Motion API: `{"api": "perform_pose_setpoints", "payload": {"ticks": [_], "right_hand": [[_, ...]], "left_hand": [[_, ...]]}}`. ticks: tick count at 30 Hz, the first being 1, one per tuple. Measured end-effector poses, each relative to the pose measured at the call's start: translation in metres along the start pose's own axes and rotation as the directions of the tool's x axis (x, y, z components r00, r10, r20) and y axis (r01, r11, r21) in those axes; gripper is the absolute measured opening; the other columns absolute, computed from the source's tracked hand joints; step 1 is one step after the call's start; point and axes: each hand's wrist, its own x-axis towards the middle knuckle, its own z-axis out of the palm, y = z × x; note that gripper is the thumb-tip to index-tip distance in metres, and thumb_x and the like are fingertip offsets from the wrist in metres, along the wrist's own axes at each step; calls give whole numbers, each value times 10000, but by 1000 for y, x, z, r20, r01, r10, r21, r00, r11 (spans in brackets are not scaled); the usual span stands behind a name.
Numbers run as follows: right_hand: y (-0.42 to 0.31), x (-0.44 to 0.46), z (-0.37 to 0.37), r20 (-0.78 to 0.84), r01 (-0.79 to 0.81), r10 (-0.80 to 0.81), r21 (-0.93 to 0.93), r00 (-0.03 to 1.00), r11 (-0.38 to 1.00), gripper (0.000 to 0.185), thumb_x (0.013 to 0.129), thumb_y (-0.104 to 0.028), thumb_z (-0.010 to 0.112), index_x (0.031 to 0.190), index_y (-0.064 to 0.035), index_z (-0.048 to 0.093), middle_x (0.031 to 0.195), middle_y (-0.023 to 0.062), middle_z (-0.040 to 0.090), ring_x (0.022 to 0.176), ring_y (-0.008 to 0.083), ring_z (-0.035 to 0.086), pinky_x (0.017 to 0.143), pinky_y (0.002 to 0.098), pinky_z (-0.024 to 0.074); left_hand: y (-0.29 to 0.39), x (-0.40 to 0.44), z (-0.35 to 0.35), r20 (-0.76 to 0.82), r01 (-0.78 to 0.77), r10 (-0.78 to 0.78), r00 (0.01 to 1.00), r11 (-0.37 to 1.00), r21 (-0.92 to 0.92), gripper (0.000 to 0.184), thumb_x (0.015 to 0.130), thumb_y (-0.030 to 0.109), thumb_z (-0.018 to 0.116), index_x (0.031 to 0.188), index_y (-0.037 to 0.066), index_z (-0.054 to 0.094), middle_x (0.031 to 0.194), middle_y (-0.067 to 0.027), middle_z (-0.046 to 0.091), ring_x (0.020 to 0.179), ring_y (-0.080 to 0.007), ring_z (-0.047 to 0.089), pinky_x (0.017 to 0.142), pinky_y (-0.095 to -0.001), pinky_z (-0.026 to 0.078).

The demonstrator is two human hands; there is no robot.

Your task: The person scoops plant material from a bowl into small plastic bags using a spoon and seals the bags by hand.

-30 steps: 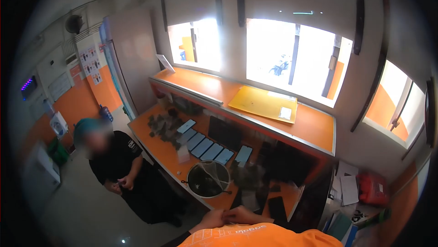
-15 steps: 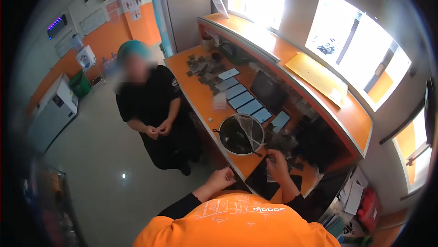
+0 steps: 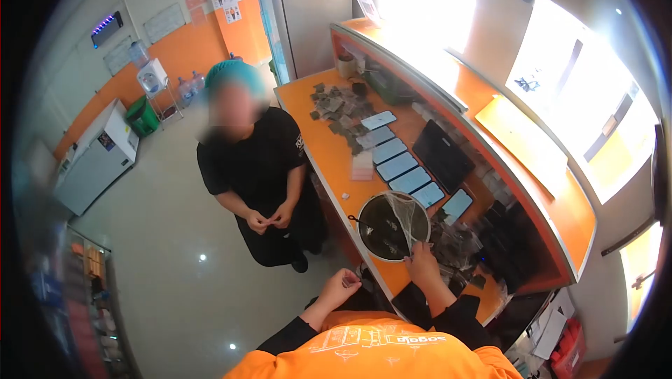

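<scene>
Round pot (image 3: pixel 381 259) on orange desk (image 3: pixel 334 158), clear plastic (image 3: pixel 406 211) over part of mouth. R hand (image 3: pixel 423 264) at near rim, L hand (image 3: pixel 340 287) by desk edge, fingers curled; can't tell if either grips. Phones (image 3: pixel 397 167) & packets (image 3: pixel 456 246) crowd beyond/right; co-worker (image 3: pixel 255 151) L of desk.

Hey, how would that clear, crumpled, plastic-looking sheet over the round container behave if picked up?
The clear, crumpled, plastic-looking sheet would probably flop, given its loose creases. It's likely light for its size: it looks thin enough to see through. Pushing might slide it down inside the round, pale-rimmed container, since it lies partly across the top.
</scene>
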Motion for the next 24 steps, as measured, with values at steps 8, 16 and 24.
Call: {"api": "perform_pose_setpoints", "payload": {"ticks": [8,16,24], "right_hand": [[-19,6,3,27,-29,32,-105,999,994,196,903,-192,605,1054,-73,645,984,137,663,877,367,667,713,480,547],[-28,13,-7,48,-49,53,-82,997,995,136,931,-166,588,1019,-85,652,943,127,653,793,372,663,661,466,538],[-28,22,-2,101,-10,14,-39,995,999,278,870,-71,580,1148,-80,567,1014,133,621,813,382,666,668,469,544]], "left_hand": [[9,107,-21,-358,-289,182,916,917,-276,276,883,158,745,1075,40,586,965,-51,683,836,-123,634,790,-289,516],[49,165,-39,-297,-181,135,945,974,-133,227,881,105,735,1006,28,563,980,-56,684,925,-122,640,836,-285,505],[74,188,-34,-251,-286,234,939,939,-193,180,907,32,692,1018,13,551,949,-53,671,908,-121,638,821,-267,503]]}}
